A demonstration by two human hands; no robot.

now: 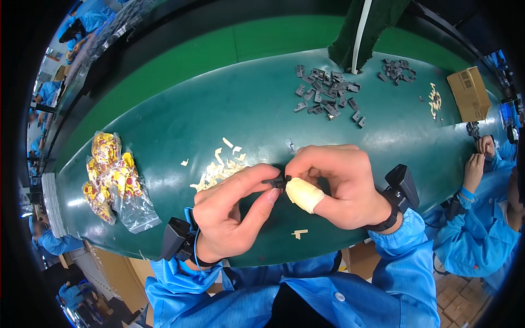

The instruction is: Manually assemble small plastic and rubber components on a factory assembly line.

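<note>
A small black plastic part (278, 183) is pinched between my two hands over the green tabletop. My left hand (234, 212) is closed, its thumb and forefinger on the left end of the part. On the other end my right hand (342, 183) is closed too, with cream tape (305, 195) wrapped round its thumb. The fingertips cover much of the part, so its full shape is hidden. Just beyond my left hand lies a loose pile of cream tape strips (216, 170). One more cream scrap (299, 234) lies nearer to me, below my right hand.
Dark grey plastic parts (328, 90) are heaped at the back, beside a green post (358, 38). Clear bags of yellow and brown pieces (112, 180) lie at left. At far right stands a cardboard box (468, 94), near a co-worker's hands (474, 169).
</note>
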